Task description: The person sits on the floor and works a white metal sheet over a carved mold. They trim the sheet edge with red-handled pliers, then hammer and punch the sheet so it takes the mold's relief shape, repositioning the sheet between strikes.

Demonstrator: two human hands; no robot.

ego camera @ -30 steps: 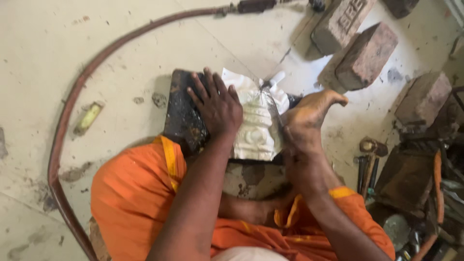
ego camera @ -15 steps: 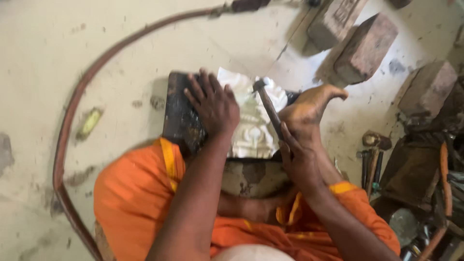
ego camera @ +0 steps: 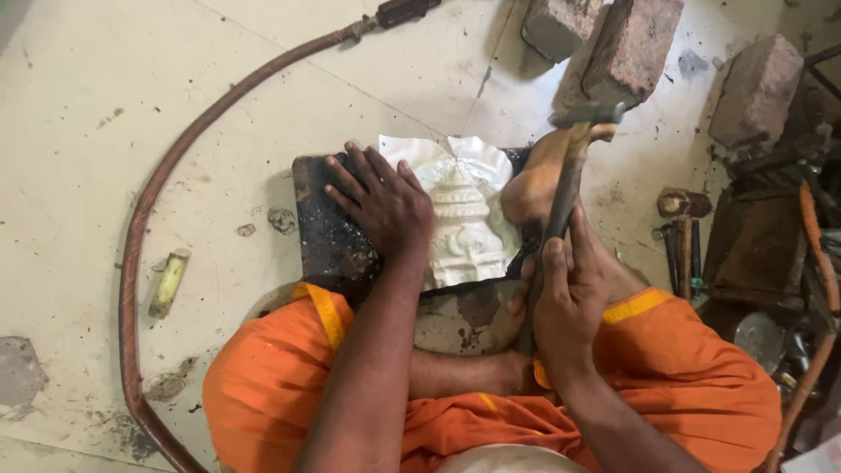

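A: Far left: a reddish hose (ego camera: pixel 149 210) curves over the floor (ego camera: pixel 114 79), with a small pale stub (ego camera: pixel 168 282) lying just inside the curve. Neither is near the work.

B: Left hand?

A: The left hand (ego camera: pixel 383 200) lies flat, fingers (ego camera: pixel 343 188) spread, with nothing gripped. It presses half on the dark block (ego camera: pixel 322 235) and half on the left edge of the embossed metal sheet (ego camera: pixel 462 229). The sheet lies on the block, in front of the crossed legs in orange cloth (ego camera: pixel 272 385).

B: The right?

A: The right hand (ego camera: pixel 568 302) is closed round the handle of a hammer (ego camera: pixel 561 206), low on the shaft. The head is raised and sits above and to the right of the sheet. A bare foot (ego camera: pixel 539 180) rests against the sheet's right edge.

B: Good form?

A: My judgement: pinning from both sides is right for thin sheet. The blows should be light and square, landing between the raised ridges. The left fingers are close to the relief, so the strike line must stay clear of them. The foot is closer still.

B: To the right?

A: There are bricks (ego camera: pixel 635 48) at the top and loose tools (ego camera: pixel 683 232) on the floor, well apart from the block.
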